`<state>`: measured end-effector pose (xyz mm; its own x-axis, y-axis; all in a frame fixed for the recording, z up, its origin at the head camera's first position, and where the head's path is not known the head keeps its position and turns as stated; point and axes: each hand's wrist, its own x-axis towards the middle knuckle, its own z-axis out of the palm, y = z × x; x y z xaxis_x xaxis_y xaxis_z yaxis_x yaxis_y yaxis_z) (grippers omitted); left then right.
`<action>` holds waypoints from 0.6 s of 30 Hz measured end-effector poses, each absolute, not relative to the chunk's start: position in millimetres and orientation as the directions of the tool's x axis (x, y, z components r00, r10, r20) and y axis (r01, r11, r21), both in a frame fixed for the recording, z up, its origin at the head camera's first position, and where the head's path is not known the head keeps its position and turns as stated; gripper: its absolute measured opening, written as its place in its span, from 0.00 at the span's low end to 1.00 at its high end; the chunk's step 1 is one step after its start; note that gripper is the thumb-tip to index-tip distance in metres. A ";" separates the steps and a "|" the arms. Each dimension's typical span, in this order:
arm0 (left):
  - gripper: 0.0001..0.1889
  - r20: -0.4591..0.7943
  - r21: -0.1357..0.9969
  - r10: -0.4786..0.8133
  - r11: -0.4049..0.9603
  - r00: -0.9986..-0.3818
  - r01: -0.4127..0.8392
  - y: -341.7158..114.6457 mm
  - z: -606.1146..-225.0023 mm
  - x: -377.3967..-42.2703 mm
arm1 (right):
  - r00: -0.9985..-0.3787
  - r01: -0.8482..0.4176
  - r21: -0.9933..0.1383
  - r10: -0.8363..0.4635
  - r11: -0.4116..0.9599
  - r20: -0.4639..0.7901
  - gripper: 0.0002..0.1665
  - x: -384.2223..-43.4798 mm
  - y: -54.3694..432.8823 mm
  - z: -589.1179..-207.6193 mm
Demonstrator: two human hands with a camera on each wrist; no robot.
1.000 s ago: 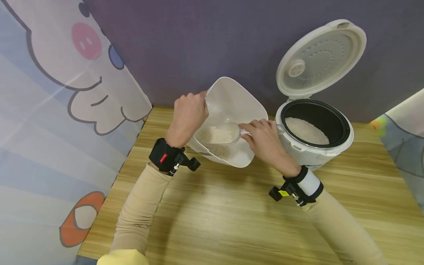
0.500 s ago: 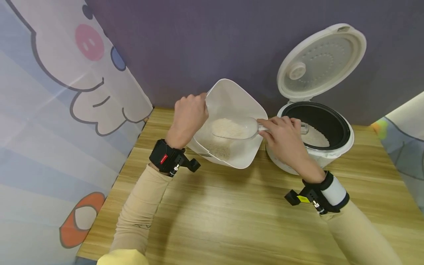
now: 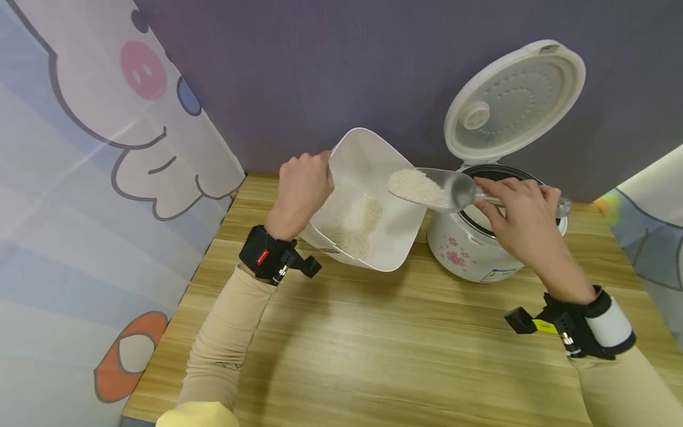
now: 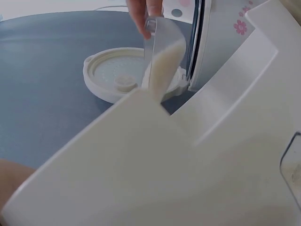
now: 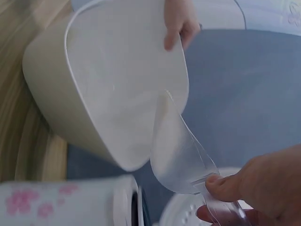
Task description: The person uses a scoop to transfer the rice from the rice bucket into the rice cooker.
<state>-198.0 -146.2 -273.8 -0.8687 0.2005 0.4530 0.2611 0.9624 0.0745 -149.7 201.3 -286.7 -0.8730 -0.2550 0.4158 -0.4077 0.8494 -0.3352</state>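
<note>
My left hand [image 3: 306, 187] grips the rim of a white rice bin [image 3: 395, 237], which leans tilted with its mouth toward me. Loose rice [image 3: 354, 234] lies in its lower part. In my right hand [image 3: 525, 222] is the handle of a clear plastic scoop [image 3: 459, 191] heaped with rice at its front. The scoop spans the gap between bin and cooker, its tip over the bin's right rim. Under the right hand stands a white rice cooker [image 3: 453, 249] with pink flowers; hand and scoop hide much of its dark inner pot. The right wrist view shows the scoop [image 5: 176, 150] from the side.
The cooker's lid [image 3: 517, 101] stands raised at the back, near the dark wall [image 3: 320, 71]. Bin and cooker are side by side on a wooden table [image 3: 373, 356]. A cartoon-print curtain [image 3: 64, 237] hangs along the left side.
The right hand has drawn the scoop out of the bin, rightward toward the cooker, with rice on it. The left hand and the bin have stayed almost where they were.
</note>
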 end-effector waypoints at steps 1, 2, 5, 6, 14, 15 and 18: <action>0.12 0.452 0.075 0.197 0.964 -0.870 0.257 -146.3 -273.8 -197.9 | -0.877 -0.398 -0.337 -0.245 0.853 0.414 0.24 -149.6 206.8 -286.9; 0.12 0.450 0.076 0.192 0.965 -0.872 0.252 -146.5 -273.9 -197.9 | -0.879 -0.388 -0.340 -0.234 0.856 0.414 0.24 -149.4 212.2 -287.2; 0.12 0.447 0.077 0.183 0.967 -0.875 0.242 -147.5 -273.9 -197.9 | -0.891 -0.353 -0.360 -0.193 0.863 0.412 0.23 -148.1 228.3 -288.3; 0.12 0.446 0.080 0.181 0.967 -0.877 0.240 -148.0 -274.0 -198.1 | -0.894 -0.341 -0.366 -0.178 0.866 0.411 0.23 -147.3 233.6 -288.7; 0.11 0.455 0.067 0.182 0.969 -0.872 0.237 -150.8 -276.2 -198.5 | -0.917 -0.224 -0.379 -0.063 0.898 0.393 0.23 -139.1 267.0 -291.1; 0.11 0.455 0.064 0.182 0.970 -0.872 0.236 -150.9 -276.2 -198.1 | -0.918 -0.212 -0.376 -0.052 0.902 0.393 0.23 -138.2 270.1 -292.3; 0.11 0.455 0.062 0.181 0.970 -0.872 0.234 -151.1 -275.4 -197.0 | -0.923 -0.177 -0.373 -0.022 0.911 0.384 0.23 -136.1 278.3 -295.7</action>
<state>-197.0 -151.1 -275.4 -0.8717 0.1812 0.4554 0.2339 0.9703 0.0617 -136.1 278.3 -295.7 -0.9231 -0.0217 0.3838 -0.1767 0.9107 -0.3733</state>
